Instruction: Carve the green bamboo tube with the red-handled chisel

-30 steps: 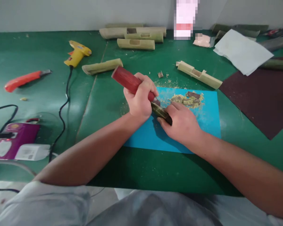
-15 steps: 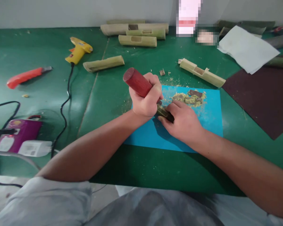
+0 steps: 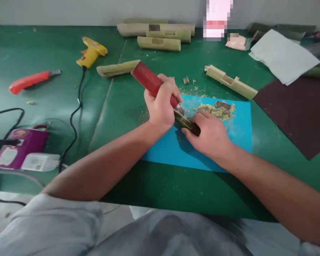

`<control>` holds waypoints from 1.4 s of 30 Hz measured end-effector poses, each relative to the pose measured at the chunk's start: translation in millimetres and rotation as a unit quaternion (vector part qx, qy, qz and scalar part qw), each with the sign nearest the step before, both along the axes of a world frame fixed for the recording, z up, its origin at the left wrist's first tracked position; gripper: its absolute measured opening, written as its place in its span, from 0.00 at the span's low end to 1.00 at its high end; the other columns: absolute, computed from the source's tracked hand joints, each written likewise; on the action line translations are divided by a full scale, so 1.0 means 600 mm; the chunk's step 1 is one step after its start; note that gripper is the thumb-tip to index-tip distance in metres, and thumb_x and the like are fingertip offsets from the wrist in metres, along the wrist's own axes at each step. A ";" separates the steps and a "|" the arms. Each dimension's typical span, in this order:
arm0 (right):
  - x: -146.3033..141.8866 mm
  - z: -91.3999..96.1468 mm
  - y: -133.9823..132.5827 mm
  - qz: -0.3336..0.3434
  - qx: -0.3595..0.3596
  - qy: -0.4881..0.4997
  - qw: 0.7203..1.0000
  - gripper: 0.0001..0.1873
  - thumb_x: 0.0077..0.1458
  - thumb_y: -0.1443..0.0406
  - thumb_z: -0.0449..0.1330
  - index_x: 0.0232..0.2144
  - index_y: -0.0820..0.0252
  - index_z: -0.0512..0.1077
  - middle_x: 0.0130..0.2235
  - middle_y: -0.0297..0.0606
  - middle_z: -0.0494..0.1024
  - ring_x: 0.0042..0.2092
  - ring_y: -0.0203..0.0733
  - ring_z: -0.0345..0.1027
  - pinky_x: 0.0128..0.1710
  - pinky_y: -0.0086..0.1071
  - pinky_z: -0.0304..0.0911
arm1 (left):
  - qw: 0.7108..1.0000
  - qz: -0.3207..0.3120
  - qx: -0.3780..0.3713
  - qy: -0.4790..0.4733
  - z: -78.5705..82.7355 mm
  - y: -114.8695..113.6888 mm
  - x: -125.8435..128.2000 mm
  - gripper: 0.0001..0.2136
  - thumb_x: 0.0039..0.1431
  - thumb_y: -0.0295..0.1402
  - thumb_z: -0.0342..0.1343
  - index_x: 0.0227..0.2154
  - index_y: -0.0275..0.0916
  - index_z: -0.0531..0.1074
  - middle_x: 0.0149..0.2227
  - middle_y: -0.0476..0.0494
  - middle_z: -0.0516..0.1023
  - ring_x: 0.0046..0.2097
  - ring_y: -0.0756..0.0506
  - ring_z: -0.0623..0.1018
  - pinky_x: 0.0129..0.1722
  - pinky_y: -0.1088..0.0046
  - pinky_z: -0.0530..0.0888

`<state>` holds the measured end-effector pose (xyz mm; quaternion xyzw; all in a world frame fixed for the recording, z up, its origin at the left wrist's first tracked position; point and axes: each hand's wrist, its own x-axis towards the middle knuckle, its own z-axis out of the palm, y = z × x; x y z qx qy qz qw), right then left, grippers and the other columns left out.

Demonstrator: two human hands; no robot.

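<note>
My left hand [image 3: 160, 106] is closed in a fist round the red wooden handle of a carving tool [image 3: 146, 80]. Its metal tip meets a short dark green bamboo piece [image 3: 186, 123]. My right hand [image 3: 209, 135] is closed on that bamboo piece and presses it onto a blue mat [image 3: 234, 138]. A heap of pale shavings [image 3: 216, 109] with a dark offcut lies on the mat just beyond my right hand.
Several cut bamboo tubes lie at the back [image 3: 158, 43], one to the left [image 3: 117, 69] and one to the right [image 3: 230, 82]. A yellow glue gun [image 3: 92, 53] with its cord, an orange utility knife [image 3: 29, 80], a purple box [image 3: 18, 147], dark sandpaper [image 3: 298, 110] and white paper [image 3: 282, 57] surround the mat.
My left hand has rocked the red-handled tool: the handle swung upright, then leaned back to the upper left. My right hand has kept its grip on the bamboo piece.
</note>
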<state>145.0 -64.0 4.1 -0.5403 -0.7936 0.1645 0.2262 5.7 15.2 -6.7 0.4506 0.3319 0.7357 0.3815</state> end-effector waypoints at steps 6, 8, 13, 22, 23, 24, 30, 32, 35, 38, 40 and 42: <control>-0.001 -0.003 -0.003 0.009 0.012 0.006 1.000 0.08 0.59 0.60 0.62 0.31 0.56 0.69 0.36 0.41 0.75 0.40 0.47 0.68 0.37 0.39 0.59 | 0.998 -0.018 -0.039 0.043 0.014 -0.020 0.004 0.18 0.63 0.32 0.63 0.20 0.42 0.64 0.18 0.52 0.66 0.21 0.52 0.66 0.27 0.69 0.61; 0.000 -0.002 -0.003 0.011 0.010 0.006 1.000 0.08 0.59 0.60 0.62 0.31 0.56 0.69 0.36 0.41 0.75 0.40 0.47 0.68 0.37 0.38 0.59 | 0.999 -0.027 -0.022 0.035 0.019 -0.024 0.005 0.17 0.63 0.29 0.60 0.19 0.42 0.66 0.18 0.52 0.67 0.20 0.52 0.65 0.24 0.69 0.60; 0.000 0.000 -0.003 0.012 0.006 0.008 1.000 0.08 0.60 0.60 0.62 0.31 0.56 0.69 0.36 0.41 0.75 0.40 0.47 0.67 0.37 0.38 0.58 | 0.999 -0.025 -0.006 0.034 0.009 -0.016 0.002 0.16 0.63 0.31 0.61 0.20 0.43 0.67 0.18 0.53 0.68 0.21 0.51 0.65 0.24 0.68 0.60; -0.001 0.000 -0.003 0.008 0.004 0.012 1.000 0.08 0.59 0.60 0.62 0.31 0.56 0.69 0.36 0.42 0.75 0.40 0.48 0.67 0.36 0.39 0.58 | 0.998 -0.060 -0.010 0.014 0.000 -0.015 -0.001 0.18 0.63 0.34 0.66 0.21 0.42 0.66 0.19 0.53 0.67 0.23 0.51 0.63 0.28 0.66 0.59; -0.001 0.000 -0.003 0.008 0.005 0.012 1.000 0.08 0.59 0.60 0.62 0.31 0.56 0.68 0.36 0.42 0.75 0.40 0.48 0.67 0.37 0.38 0.58 | 0.998 -0.056 -0.006 0.017 0.001 -0.016 0.000 0.18 0.63 0.33 0.65 0.20 0.43 0.66 0.20 0.53 0.67 0.23 0.50 0.64 0.27 0.65 0.58; 0.000 0.000 -0.003 0.008 0.006 0.012 1.000 0.08 0.59 0.60 0.62 0.31 0.56 0.68 0.36 0.42 0.75 0.40 0.48 0.67 0.37 0.38 0.58 | 0.998 -0.052 0.003 0.020 0.002 -0.017 0.001 0.17 0.63 0.32 0.65 0.20 0.43 0.67 0.19 0.52 0.67 0.23 0.50 0.64 0.27 0.65 0.58; 0.000 0.001 -0.003 0.009 0.006 0.008 1.000 0.09 0.59 0.60 0.63 0.31 0.57 0.69 0.36 0.42 0.75 0.40 0.48 0.68 0.36 0.38 0.57 | 0.998 -0.041 0.026 0.036 0.002 -0.013 0.001 0.18 0.64 0.31 0.63 0.19 0.42 0.67 0.19 0.52 0.66 0.22 0.51 0.63 0.25 0.66 0.58; 0.000 0.001 -0.003 0.007 0.004 0.008 1.000 0.09 0.59 0.60 0.63 0.31 0.57 0.69 0.36 0.42 0.75 0.40 0.47 0.68 0.36 0.38 0.57 | 0.998 -0.038 0.028 0.033 0.002 -0.013 0.001 0.18 0.65 0.31 0.63 0.19 0.41 0.66 0.18 0.53 0.66 0.22 0.52 0.63 0.25 0.67 0.59; 0.000 0.001 -0.002 0.005 0.002 0.009 1.000 0.09 0.59 0.60 0.63 0.31 0.56 0.68 0.36 0.42 0.75 0.39 0.47 0.67 0.36 0.38 0.57 | 0.998 -0.035 0.022 0.041 0.006 -0.017 0.002 0.18 0.63 0.32 0.64 0.19 0.41 0.66 0.18 0.53 0.66 0.22 0.52 0.64 0.24 0.68 0.59; 0.001 0.000 -0.002 0.010 0.002 0.015 1.000 0.08 0.59 0.60 0.63 0.31 0.56 0.68 0.36 0.42 0.75 0.39 0.47 0.67 0.36 0.38 0.57 | 0.997 -0.043 0.017 0.065 0.010 -0.023 0.004 0.17 0.63 0.34 0.63 0.19 0.42 0.68 0.20 0.52 0.67 0.21 0.51 0.65 0.23 0.67 0.60; 0.001 0.000 -0.002 0.010 0.002 0.017 1.000 0.08 0.59 0.60 0.63 0.32 0.56 0.69 0.36 0.42 0.75 0.39 0.47 0.67 0.36 0.38 0.57 | 0.995 -0.048 0.026 0.080 0.011 -0.025 0.003 0.18 0.63 0.36 0.63 0.19 0.42 0.68 0.20 0.51 0.67 0.21 0.51 0.65 0.24 0.67 0.60; 0.001 0.000 -0.002 0.009 0.002 0.019 1.000 0.08 0.59 0.60 0.63 0.32 0.56 0.69 0.36 0.42 0.75 0.39 0.47 0.67 0.36 0.38 0.57 | 0.993 -0.060 0.047 0.091 0.012 -0.024 0.002 0.20 0.62 0.39 0.65 0.18 0.41 0.67 0.19 0.51 0.66 0.22 0.51 0.66 0.24 0.67 0.60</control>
